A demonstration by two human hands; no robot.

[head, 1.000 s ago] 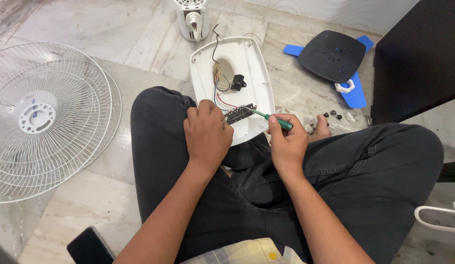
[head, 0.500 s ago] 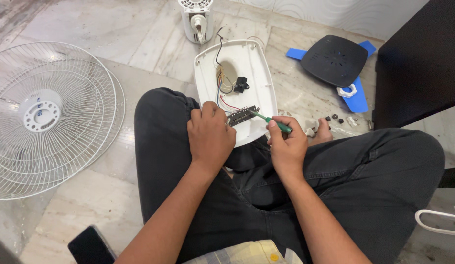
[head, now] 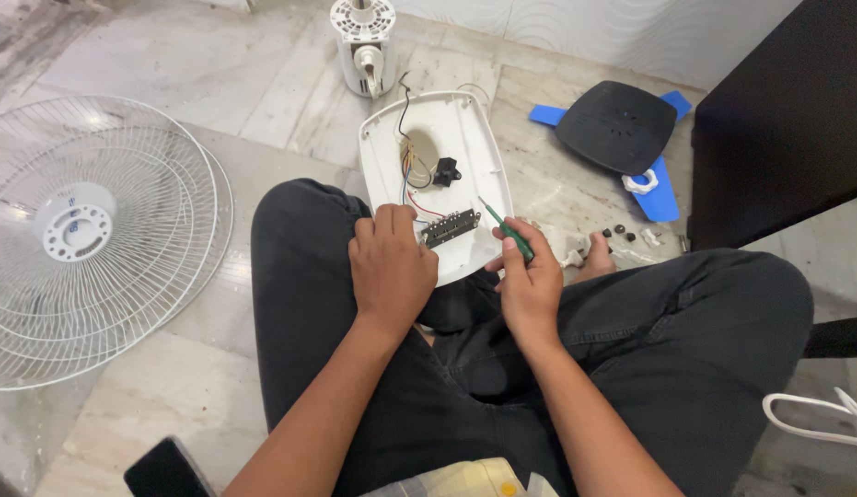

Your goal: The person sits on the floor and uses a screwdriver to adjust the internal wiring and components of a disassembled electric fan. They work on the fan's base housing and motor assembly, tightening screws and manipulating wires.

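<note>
The person sits cross-legged on the floor with a white housing propped on the lap. The left hand is closed over its near edge, fingers touching the black switch strip. The right hand pinches a green-handled screwdriver, tip angled up just beside the strip's right end. Wires run from the housing's opening. A fan guard lies at left, well apart.

A dark phone screen lies at bottom left; a pale clear packet sits bottom centre.
</note>
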